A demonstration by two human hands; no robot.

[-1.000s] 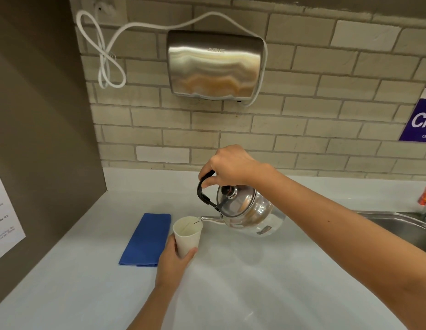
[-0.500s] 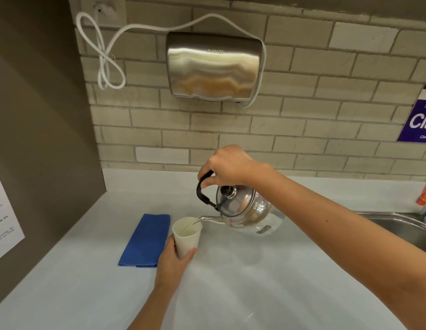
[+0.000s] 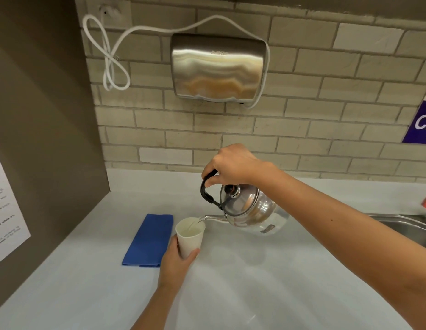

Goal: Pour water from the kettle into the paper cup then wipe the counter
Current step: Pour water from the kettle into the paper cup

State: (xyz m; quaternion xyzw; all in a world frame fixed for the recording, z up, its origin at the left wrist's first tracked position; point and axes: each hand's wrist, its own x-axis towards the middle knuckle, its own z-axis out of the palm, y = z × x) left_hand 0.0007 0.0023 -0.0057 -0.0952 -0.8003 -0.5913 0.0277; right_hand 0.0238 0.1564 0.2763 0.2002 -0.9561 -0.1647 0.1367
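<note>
A purple sign [image 3: 421, 122] at the right edge of the tiled wall shows large white letters "Cl", the rest cut off; the steel hand dryer [image 3: 219, 67] above the kettle carries a faint embossed brand that cannot be read, and the print on the paper notice [image 3: 7, 210] on the brown panel is too small to make out. The right hand [image 3: 233, 165] is clenched around the black handle of the steel kettle [image 3: 250, 210], which is tilted with its spout over the paper cup [image 3: 190, 236] and a thin stream of water running in. The left hand [image 3: 176, 263] grasps the cup's lower wall, fingers wrapped around it. A folded blue cloth [image 3: 148, 240] lies flat just left of the cup. The white counter [image 3: 243, 282] is bare in front of the cup; a sink [image 3: 407, 227] edge lies right of the kettle.
</note>
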